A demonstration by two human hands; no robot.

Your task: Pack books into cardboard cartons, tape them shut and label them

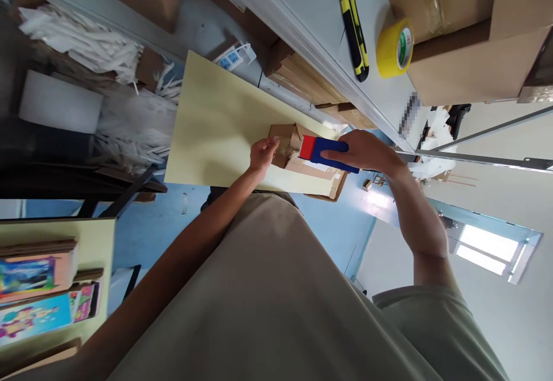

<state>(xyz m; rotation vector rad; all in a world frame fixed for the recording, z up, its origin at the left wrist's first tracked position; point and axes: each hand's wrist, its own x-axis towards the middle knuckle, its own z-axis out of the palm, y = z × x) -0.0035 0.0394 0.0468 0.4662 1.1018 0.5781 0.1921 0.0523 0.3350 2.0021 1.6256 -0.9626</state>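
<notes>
My right hand (363, 152) is wrapped around a blue-and-red tape dispenser (330, 152), its red end pointing left over the cardboard box (302, 165). Brown tape and a white label show on the box, which lies on the pale yellow table (216, 122). At the box's left end is my left hand (263, 153), with thumb and fingers pinched together. Whatever is between those fingertips, if anything, is too small to make out. The dispenser and my right hand hide part of the box's top.
On the grey shelf (311, 18) to the upper right lie a yellow-black utility knife (354, 30) and a yellow tape roll (391, 50). Cartons (458, 1) stand beside them. A power strip (231, 57) sits behind the table. Books (38, 306) lie on another table, lower left.
</notes>
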